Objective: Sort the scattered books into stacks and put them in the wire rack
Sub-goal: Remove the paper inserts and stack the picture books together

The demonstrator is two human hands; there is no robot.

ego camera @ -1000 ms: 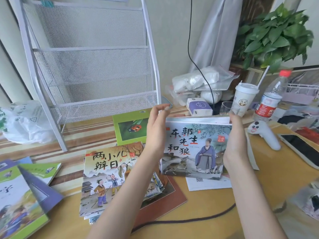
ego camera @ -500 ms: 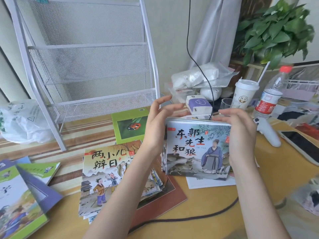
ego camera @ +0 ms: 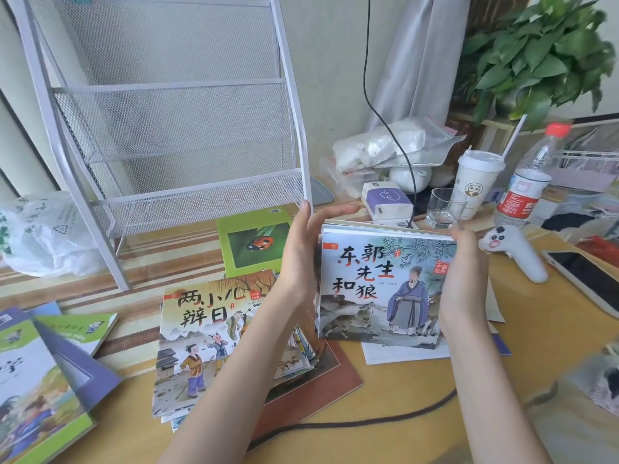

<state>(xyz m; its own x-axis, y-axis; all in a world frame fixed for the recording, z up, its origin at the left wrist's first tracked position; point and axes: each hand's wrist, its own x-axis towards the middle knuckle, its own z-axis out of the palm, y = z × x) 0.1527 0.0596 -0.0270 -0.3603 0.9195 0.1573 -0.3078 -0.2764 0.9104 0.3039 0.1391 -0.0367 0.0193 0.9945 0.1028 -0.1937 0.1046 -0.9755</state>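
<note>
**Both hands square up a stack of picture books on the bench**

Left hand (ego camera: pixel 301 259) presses flat against the left edge of the held stack of picture books (ego camera: pixel 385 286), fingers straight and pointing up, thumb reaching over the top edge. Right hand (ego camera: pixel 464 279) clamps the right edge, fingers curled over the top right corner. Stack stands tilted up on its bottom edge at centre-right of the bench (ego camera: pixel 418 390), resting on loose white paper (ego camera: pixel 398 353); top cover shows a robed man and a wolf.

Second stack (ego camera: pixel 214 343) lies flat just left of it, near centre, partly under the left forearm, sitting on a brown book (ego camera: pixel 321 383). Ladybird book (ego camera: pixel 256 241), green, lies flat beyond that stack. More books (ego camera: pixel 40 373) are scattered at near left.

Wire rack (ego camera: pixel 174 128), white mesh, stands at far left; its visible shelves hold no books. Plastic bag (ego camera: pixel 43 232) lies left of its foot.

Far right: tissue box (ego camera: pixel 388 199), glass (ego camera: pixel 447 207), paper cup (ego camera: pixel 477 180) with straw, water bottle (ego camera: pixel 529 175), white controller (ego camera: pixel 516 252), phone (ego camera: pixel 589 279). Black cable (ego camera: pixel 368 421) runs across the near bench.
</note>
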